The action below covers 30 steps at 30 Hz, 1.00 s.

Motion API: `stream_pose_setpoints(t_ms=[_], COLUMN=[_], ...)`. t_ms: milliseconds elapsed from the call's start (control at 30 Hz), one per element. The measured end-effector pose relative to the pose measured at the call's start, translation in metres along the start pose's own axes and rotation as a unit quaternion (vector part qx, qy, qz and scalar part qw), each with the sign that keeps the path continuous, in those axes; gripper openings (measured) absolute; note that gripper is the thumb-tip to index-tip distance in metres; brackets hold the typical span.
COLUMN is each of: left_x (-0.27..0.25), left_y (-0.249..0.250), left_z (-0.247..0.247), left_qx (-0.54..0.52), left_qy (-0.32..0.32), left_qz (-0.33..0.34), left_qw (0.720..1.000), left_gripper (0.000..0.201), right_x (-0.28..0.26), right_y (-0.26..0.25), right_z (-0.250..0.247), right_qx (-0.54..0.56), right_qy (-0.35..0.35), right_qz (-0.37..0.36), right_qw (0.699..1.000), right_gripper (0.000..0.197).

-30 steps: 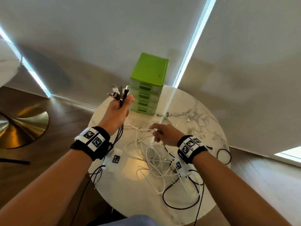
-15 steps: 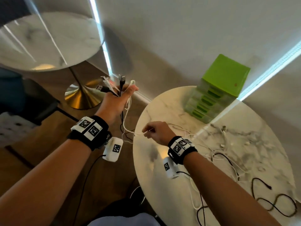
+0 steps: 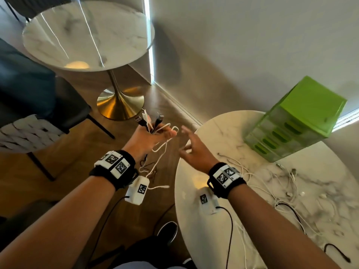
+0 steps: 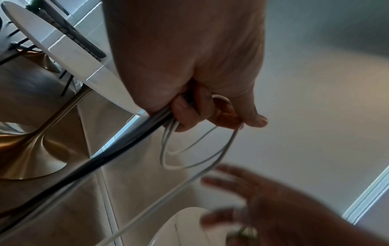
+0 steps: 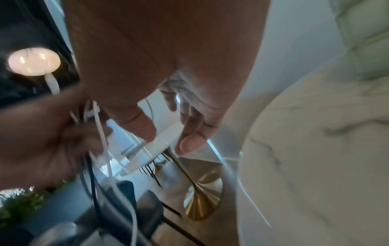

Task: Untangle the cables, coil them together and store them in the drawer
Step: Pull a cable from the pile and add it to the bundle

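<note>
Held cable bundle [image 3: 155, 131]: black and white cables gathered in the left hand [image 3: 149, 138], centre of the head view, out over the wooden floor beside the tabletop. Plug ends, one a silver USB plug, stick up above the fist. A white cable [image 4: 189, 149] loops round the fingers and hangs down in slack loops; a thick black cable [image 4: 118, 149] trails toward the lower left of the left wrist view.

Left hand: fingers curled round the bundle, gripping it.

Right hand [image 3: 196, 152]: fingers spread and relaxed, holding nothing, just right of the left hand, over the near left edge of the tabletop. Blurred in both wrist views.

Loose cables [image 3: 281, 183]: white ones tangled on the marble tabletop [image 3: 194, 220], right of centre; black ones [image 3: 338, 253] lie toward the lower right edge.

Drawer unit [image 3: 299, 121]: green plastic, several translucent drawers with slot handles, all closed, at the far right of the tabletop against the wall.

Surroundings: second round marble table [image 3: 87, 33] with brass pedestal base [image 3: 120, 103], upper left. Dark chair [image 3: 48, 105] with pale woven cushion, left edge. Wrist bands with square markers on both forearms. A black shoe [image 3: 168, 231] on the floor, lower centre.
</note>
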State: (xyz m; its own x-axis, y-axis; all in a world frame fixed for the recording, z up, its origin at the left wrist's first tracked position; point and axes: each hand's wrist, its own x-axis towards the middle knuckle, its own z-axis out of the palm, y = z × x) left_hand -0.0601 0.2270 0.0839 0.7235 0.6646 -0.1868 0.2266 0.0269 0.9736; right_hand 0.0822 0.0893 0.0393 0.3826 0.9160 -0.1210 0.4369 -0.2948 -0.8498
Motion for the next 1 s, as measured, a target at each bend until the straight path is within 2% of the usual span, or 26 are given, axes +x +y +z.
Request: stream_pose_setpoints(t_ms=[67, 133, 200, 267, 300, 333, 367, 433, 467, 500, 567, 633, 700, 767, 833, 900, 933, 1000], left_x=[-0.001, 0.000, 0.003, 0.011, 0.015, 0.018, 0.021, 0.023, 0.022, 0.020, 0.015, 0.011, 0.008, 0.007, 0.009, 0.014, 0.017, 0.022], left_y=[-0.002, -0.001, 0.000, -0.002, -0.003, -0.002, -0.002, 0.001, 0.004, 0.005, 0.004, 0.002, 0.000, -0.002, -0.004, -0.006, -0.006, -0.003], left_z=[-0.002, -0.004, -0.008, -0.015, -0.020, -0.024, -0.028, -0.034, -0.036, -0.036, -0.035, -0.032, -0.028, -0.025, -0.025, -0.028, -0.031, -0.033], left_qx=[0.007, 0.012, 0.028, 0.012, -0.013, -0.038, -0.057, -0.085, -0.096, -0.102, -0.093, -0.074, -0.064, -0.066, -0.069, -0.065, -0.065, -0.081], left_qy=[-0.021, -0.029, 0.003, 0.049, 0.062, 0.066, 0.064, 0.038, 0.015, -0.009, -0.056, -0.089, -0.104, -0.110, -0.085, -0.034, -0.009, 0.034], left_qz=[0.003, 0.013, 0.011, -0.012, -0.019, -0.021, -0.024, -0.033, -0.041, -0.052, -0.074, -0.086, -0.089, -0.091, -0.091, -0.074, -0.062, -0.049], left_qw=[1.000, 0.999, 1.000, 0.999, 0.998, 0.997, 0.996, 0.995, 0.994, 0.993, 0.991, 0.990, 0.988, 0.988, 0.990, 0.995, 0.996, 0.995], left_gripper=[0.023, 0.022, 0.024, 0.032, 0.033, 0.034, 0.036, 0.040, 0.042, 0.044, 0.046, 0.046, 0.047, 0.049, 0.051, 0.052, 0.052, 0.052], right_x=[0.014, 0.023, 0.026, 0.021, 0.014, 0.006, -0.002, -0.016, -0.018, -0.017, -0.008, 0.006, 0.019, 0.025, 0.024, 0.016, 0.011, -0.004], right_y=[-0.025, -0.036, -0.035, -0.025, -0.018, -0.010, -0.002, 0.010, 0.015, 0.017, 0.011, -0.003, -0.021, -0.033, -0.037, -0.030, -0.025, -0.015], right_z=[-0.015, -0.022, -0.023, -0.018, -0.013, -0.008, -0.003, 0.006, 0.008, 0.009, 0.009, 0.008, 0.007, 0.006, 0.005, 0.004, 0.005, 0.008], right_qx=[0.012, -0.038, -0.059, -0.065, -0.077, -0.086, -0.092, -0.112, -0.128, -0.139, -0.131, -0.057, 0.022, -0.003, -0.081, -0.114, -0.117, -0.152], right_qy=[0.016, 0.035, 0.061, 0.071, 0.057, 0.016, -0.056, -0.225, -0.271, -0.275, -0.187, -0.092, -0.075, -0.077, -0.044, -0.005, -0.005, -0.052], right_qz=[-0.042, -0.078, -0.108, -0.123, -0.133, -0.135, -0.119, -0.044, -0.010, 0.003, -0.001, -0.015, -0.012, -0.031, -0.080, -0.133, -0.147, -0.156], right_qw=[0.999, 0.996, 0.991, 0.988, 0.987, 0.987, 0.987, 0.967, 0.954, 0.951, 0.974, 0.994, 0.997, 0.997, 0.992, 0.985, 0.982, 0.975], right_gripper=[0.069, 0.041, 0.018, 0.014, 0.018, 0.027, 0.037, 0.053, 0.057, 0.058, 0.056, 0.063, 0.064, 0.047, 0.025, 0.017, 0.016, 0.018])
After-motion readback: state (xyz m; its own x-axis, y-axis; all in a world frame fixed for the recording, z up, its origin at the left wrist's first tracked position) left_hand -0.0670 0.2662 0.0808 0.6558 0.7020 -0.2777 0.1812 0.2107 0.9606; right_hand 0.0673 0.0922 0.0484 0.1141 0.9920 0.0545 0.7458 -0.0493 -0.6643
